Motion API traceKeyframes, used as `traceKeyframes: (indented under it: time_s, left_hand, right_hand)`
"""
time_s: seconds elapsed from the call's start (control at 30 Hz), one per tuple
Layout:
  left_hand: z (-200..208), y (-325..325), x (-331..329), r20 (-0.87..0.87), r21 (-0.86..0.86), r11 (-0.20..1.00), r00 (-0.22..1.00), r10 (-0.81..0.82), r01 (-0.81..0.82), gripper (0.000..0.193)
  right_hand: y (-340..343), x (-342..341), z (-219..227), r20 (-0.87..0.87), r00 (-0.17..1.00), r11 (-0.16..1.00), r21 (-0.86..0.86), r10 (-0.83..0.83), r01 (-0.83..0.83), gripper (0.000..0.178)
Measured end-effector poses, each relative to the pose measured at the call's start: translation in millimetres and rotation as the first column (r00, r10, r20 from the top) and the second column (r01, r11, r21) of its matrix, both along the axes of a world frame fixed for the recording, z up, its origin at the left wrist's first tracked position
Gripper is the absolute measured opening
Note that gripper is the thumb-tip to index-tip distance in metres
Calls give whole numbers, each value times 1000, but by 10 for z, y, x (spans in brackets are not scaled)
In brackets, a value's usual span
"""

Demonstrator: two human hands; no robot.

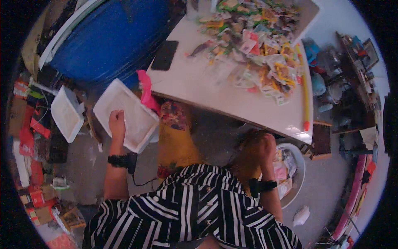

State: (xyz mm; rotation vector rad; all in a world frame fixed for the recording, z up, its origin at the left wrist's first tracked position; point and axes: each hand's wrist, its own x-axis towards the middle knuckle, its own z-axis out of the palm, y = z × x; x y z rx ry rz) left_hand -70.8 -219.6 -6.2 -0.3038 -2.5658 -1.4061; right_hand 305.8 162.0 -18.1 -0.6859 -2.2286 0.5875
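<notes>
My left hand [117, 121] is curled into a fist above the rim side of a white plastic tub [143, 143], and nothing shows sticking out of it. My right hand [266, 144] is smeared by motion near the front edge of the white table [199, 93], beside a round pale bucket [302, 168]. Its fingers are too blurred to read. Inside the bucket lie several small packets [284, 170]. A large heap of small colourful packets [265, 54] spreads over the table, out of reach of both hands.
A black phone [165, 55] and a yellow stick with a red end [306, 95] lie on the table. Pink cloth [145, 89] hangs at its left corner. A blue drum [112, 41], a second white tub [66, 118] and a cluttered shelf [358, 79] stand around.
</notes>
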Motion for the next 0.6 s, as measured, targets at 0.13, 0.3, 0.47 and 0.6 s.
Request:
traceKeyframes:
  time_s: [0.13,0.3,0.47,0.6]
  left_hand:
    - [539,682,231,19,48,972,972,-233,232,11]
    - [783,1718,739,19,92,883,886,-463,460,15]
    - [765,2380,1126,259,210,765,719,-644,609,17]
    - [685,2557,1264,321,448,685,612,-723,574,13]
  right_hand:
    - [-195,-365,302,-17,998,935,-349,67,-69,23]
    - [-396,-969,617,-49,933,816,-471,357,-336,18]
    - [-680,-1450,657,-252,890,550,-712,380,-437,21]
    - [-648,-1527,671,-204,922,457,-820,328,-344,20]
